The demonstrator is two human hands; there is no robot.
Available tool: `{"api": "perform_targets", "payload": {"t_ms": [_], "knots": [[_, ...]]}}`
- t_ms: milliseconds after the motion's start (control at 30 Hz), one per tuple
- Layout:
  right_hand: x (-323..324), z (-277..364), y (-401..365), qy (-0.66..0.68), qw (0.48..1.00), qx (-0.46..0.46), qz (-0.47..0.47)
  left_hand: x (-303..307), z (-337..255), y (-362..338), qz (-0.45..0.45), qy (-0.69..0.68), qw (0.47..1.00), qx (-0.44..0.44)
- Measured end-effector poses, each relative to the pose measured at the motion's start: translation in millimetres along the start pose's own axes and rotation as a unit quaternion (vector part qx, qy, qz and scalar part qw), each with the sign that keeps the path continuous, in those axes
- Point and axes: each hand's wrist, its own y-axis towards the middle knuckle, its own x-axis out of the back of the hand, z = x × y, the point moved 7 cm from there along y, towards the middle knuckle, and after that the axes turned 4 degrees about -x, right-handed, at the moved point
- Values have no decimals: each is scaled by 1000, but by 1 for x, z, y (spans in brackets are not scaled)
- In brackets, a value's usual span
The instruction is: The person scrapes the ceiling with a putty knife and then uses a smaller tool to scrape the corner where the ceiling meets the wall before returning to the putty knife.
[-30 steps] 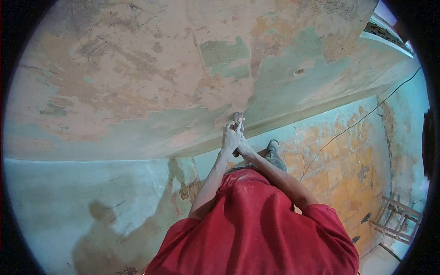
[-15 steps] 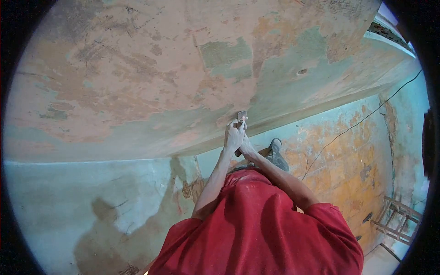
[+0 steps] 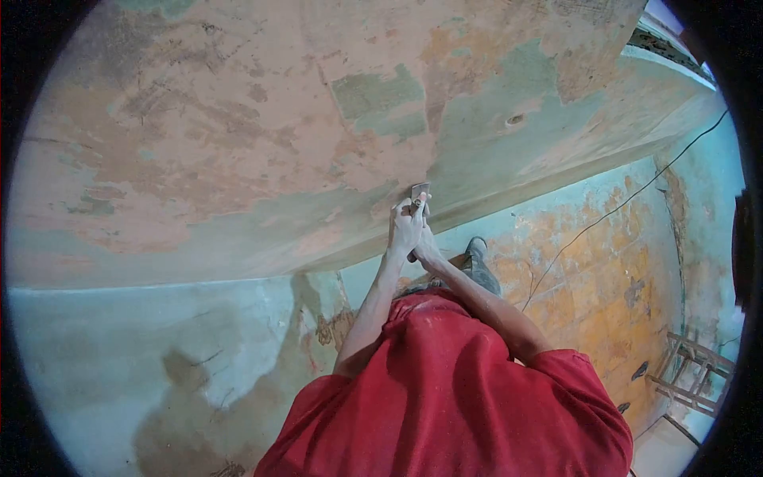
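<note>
Both hands are closed together around a scraper with a flat metal blade. My left hand wraps the tool just below the blade, its fingers dusted pale. Beside and partly behind it, my right hand grips the same tool, with a finger stretched up near the blade. A dark handle end pokes out below the hands. The blade lies at the patchy wall, where green and pinkish-brown layers show; whether its edge touches the surface cannot be made out.
A dark cable runs across the worn orange and turquoise surface on the right. At the lower right stands a wooden frame like a stool or ladder. My shoe shows below the wall.
The hands and scraper have shifted slightly upward in view, with the blade higher. The wall appears moved a little up and left as the camera turned.
</note>
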Motion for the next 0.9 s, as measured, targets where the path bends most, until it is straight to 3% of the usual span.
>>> {"api": "perform_targets", "payload": {"t_ms": [33,100,167,233,267,333,433,467,533,567,633,767,833,900], "knots": [[-1,2,2,-7,1000,8,-2,-1,1,-5,0,3,1000,-4],[2,7,10,-18,999,27,-16,-5,18,-19,-39,-118,987,103],[2,-10,28,-23,999,33,-27,-4,24,-16,-16,-105,985,134],[-2,-36,58,-24,976,187,-107,0,8,-14,-1,-57,993,101],[0,-18,45,-22,977,185,-106,1,12,-14,-1,-56,993,103],[-1,-1,23,-22,999,46,-19,3,18,-15,-10,-53,994,98],[-2,3,18,-54,998,6,30,2,10,-14,-17,-72,994,86],[-7,-4,23,-54,998,5,33,4,8,-15,-19,-71,993,88],[-4,4,23,10,992,90,-84,6,5,-16,-18,-66,993,93],[-3,6,20,10,993,90,-81,7,7,-17,-21,-65,993,93],[-4,-3,18,52,998,-19,-11,4,9,-18,-21,-83,990,110],[-5,1,5,36,999,-18,3,0,7,-10,-8,-40,999,33],[0,9,11,32,999,-2,0,-3,16,-15,-13,-131,986,99],[5,5,17,8,999,18,-31,-4,15,-16,-12,-128,983,134]]}}
